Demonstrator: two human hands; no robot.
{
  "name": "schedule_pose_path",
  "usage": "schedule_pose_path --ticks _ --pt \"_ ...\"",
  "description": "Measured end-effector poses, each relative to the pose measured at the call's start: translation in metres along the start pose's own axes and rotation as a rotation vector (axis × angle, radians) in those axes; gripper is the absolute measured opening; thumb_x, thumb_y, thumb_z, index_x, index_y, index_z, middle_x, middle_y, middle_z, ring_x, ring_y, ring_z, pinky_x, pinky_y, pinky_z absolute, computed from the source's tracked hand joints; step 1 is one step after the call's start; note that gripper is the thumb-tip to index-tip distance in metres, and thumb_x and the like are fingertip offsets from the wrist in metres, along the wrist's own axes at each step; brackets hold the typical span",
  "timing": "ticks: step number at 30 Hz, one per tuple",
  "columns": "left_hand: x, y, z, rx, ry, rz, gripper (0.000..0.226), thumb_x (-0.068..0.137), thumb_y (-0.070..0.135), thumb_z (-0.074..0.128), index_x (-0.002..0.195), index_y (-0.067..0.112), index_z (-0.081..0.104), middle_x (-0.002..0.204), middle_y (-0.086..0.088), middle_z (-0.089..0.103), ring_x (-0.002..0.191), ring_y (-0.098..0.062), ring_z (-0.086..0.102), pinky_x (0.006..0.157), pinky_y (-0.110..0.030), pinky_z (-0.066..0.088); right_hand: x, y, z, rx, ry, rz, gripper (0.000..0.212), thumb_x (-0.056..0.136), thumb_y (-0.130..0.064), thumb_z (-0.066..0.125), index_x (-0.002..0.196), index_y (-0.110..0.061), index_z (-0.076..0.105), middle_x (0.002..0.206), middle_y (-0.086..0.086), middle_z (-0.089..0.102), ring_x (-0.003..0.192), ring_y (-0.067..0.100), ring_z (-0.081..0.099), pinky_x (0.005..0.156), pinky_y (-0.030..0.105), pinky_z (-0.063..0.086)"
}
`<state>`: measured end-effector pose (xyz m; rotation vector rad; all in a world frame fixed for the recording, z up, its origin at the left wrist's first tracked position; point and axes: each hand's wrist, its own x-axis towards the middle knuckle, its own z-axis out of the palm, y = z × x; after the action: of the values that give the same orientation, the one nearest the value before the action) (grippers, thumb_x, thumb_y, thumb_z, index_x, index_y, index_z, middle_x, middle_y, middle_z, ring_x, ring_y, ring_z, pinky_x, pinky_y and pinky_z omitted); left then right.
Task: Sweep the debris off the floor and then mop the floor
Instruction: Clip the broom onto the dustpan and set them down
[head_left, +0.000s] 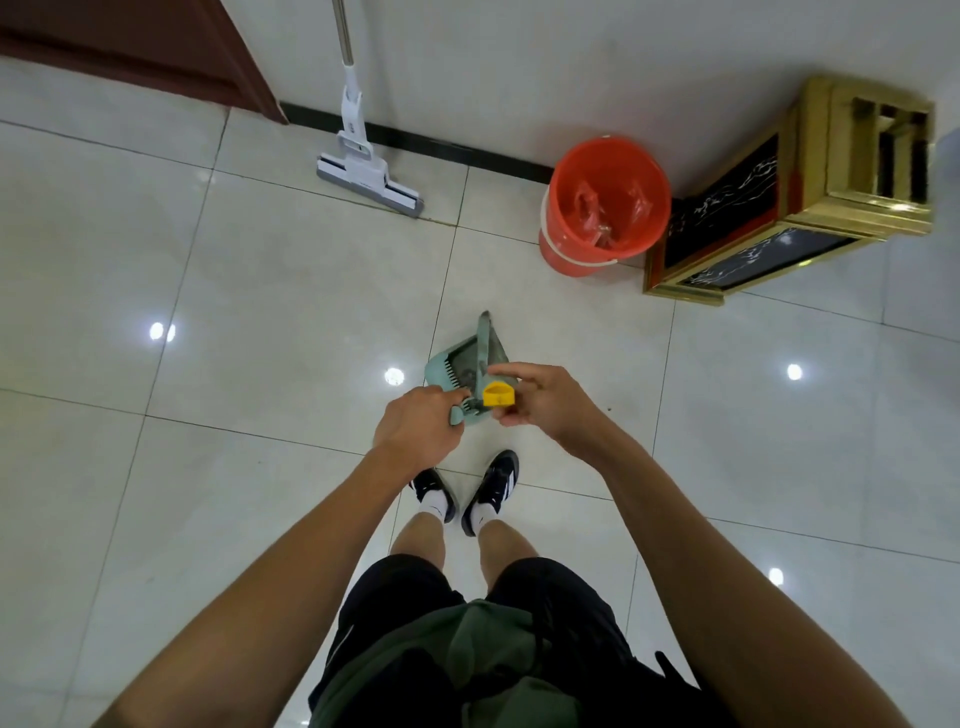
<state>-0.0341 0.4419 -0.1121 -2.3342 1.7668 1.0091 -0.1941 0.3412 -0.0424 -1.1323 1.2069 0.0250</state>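
A teal dustpan (457, 364) stands upright on the pale tiled floor just ahead of my feet, with a broom (485, 338) tucked against it. My left hand (415, 426) is closed around the teal dustpan handle top. My right hand (545, 400) pinches the yellow cap (498, 394) at the end of the broom handle. A white sponge mop (366, 166) leans against the wall at the back, its head resting on the floor. Small dark specks lie on the tiles right of my right hand.
An orange bucket (571, 260) lined with a red bag stands by the wall at the right. A gold-framed black stand (753, 260) sits beside it. A dark red door frame (156, 52) fills the back left corner.
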Motion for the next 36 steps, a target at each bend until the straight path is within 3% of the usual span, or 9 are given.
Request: schedule_pose_path --ticks 3,5,7,10,12,18,21,26,36 --pt "0.003 -0.001 -0.003 0.033 -0.001 0.027 0.032 0.096 0.036 0.050 0.126 0.034 0.060 0.090 0.003 0.057 0.092 -0.023 0.061 0.069 -0.031 0.045 -0.003 0.008 0.003 -0.184 -0.041 -0.053 0.051 0.080 -0.001 0.078 0.124 -0.022 0.066 0.095 0.006 0.077 0.089 0.017 0.069 0.092 0.032 0.053" --pt "0.005 -0.002 -0.003 0.020 -0.009 0.025 0.037 0.095 0.036 0.050 0.131 0.038 0.058 0.089 0.004 0.055 0.092 -0.023 0.062 0.070 -0.031 0.046 -0.007 0.011 0.007 -0.274 0.059 -0.111 0.048 0.076 -0.019 0.086 0.119 -0.026 0.068 0.088 -0.012 0.073 0.081 -0.003 0.064 0.080 0.014 0.048" --pt "0.008 -0.003 -0.004 0.003 -0.019 0.011 0.041 0.096 0.036 0.049 0.137 0.039 0.055 0.097 0.002 0.062 0.095 -0.022 0.062 0.075 -0.032 0.051 -0.013 0.013 0.012 -0.318 0.218 -0.209 0.039 0.077 -0.021 0.086 0.112 -0.022 0.071 0.081 -0.020 0.064 0.075 -0.011 0.060 0.068 0.005 0.042" --pt "0.009 -0.005 -0.004 0.007 -0.010 0.008 0.041 0.096 0.037 0.050 0.137 0.036 0.056 0.101 0.001 0.063 0.096 -0.021 0.062 0.076 -0.032 0.051 -0.018 0.017 0.016 -0.328 0.346 -0.326 0.019 0.081 -0.007 0.077 0.099 -0.011 0.072 0.073 -0.001 0.065 0.066 0.011 0.054 0.058 0.021 0.044" --pt "0.009 -0.007 -0.002 0.013 0.004 0.000 0.040 0.095 0.036 0.051 0.134 0.032 0.059 0.100 0.001 0.063 0.095 -0.021 0.062 0.071 -0.030 0.048 -0.019 0.017 0.017 -0.378 0.357 -0.372 0.013 0.080 -0.004 0.071 0.093 -0.006 0.070 0.072 0.010 0.062 0.065 0.024 0.049 0.062 0.036 0.046" --pt "0.008 -0.002 0.001 0.030 0.026 -0.028 0.035 0.095 0.035 0.053 0.125 0.021 0.062 0.099 -0.003 0.063 0.093 -0.022 0.060 0.069 -0.032 0.047 -0.016 0.025 0.026 -0.536 0.362 -0.525 0.013 0.077 -0.012 0.067 0.083 -0.001 0.064 0.065 0.011 0.054 0.062 0.030 0.044 0.056 0.042 0.044" --pt "0.008 -0.002 0.000 0.024 0.026 -0.036 0.036 0.095 0.036 0.053 0.126 0.021 0.061 0.099 -0.003 0.063 0.095 -0.022 0.059 0.071 -0.034 0.049 -0.018 0.028 0.029 -0.507 0.372 -0.557 0.015 0.077 -0.015 0.070 0.087 -0.004 0.069 0.065 0.008 0.059 0.060 0.028 0.049 0.055 0.038 0.046" --pt "0.005 -0.002 0.001 0.014 0.028 -0.034 0.041 0.095 0.035 0.053 0.135 0.023 0.056 0.102 -0.004 0.064 0.097 -0.024 0.060 0.072 -0.036 0.050 -0.025 0.033 0.033 -0.551 0.320 -0.602 0.033 0.082 -0.036 0.067 0.103 -0.012 0.076 0.071 -0.006 0.063 0.064 0.006 0.046 0.062 0.003 0.034" --pt "-0.008 -0.001 0.011 0.039 0.013 0.031 0.048 0.094 0.032 0.055 0.141 0.027 0.050 0.103 -0.005 0.063 0.097 -0.025 0.058 0.070 -0.038 0.053 -0.044 0.049 0.041 -0.486 0.343 -0.628 0.034 0.079 -0.025 0.070 0.109 -0.009 0.075 0.072 0.004 0.066 0.063 0.008 0.048 0.063 0.002 0.035"
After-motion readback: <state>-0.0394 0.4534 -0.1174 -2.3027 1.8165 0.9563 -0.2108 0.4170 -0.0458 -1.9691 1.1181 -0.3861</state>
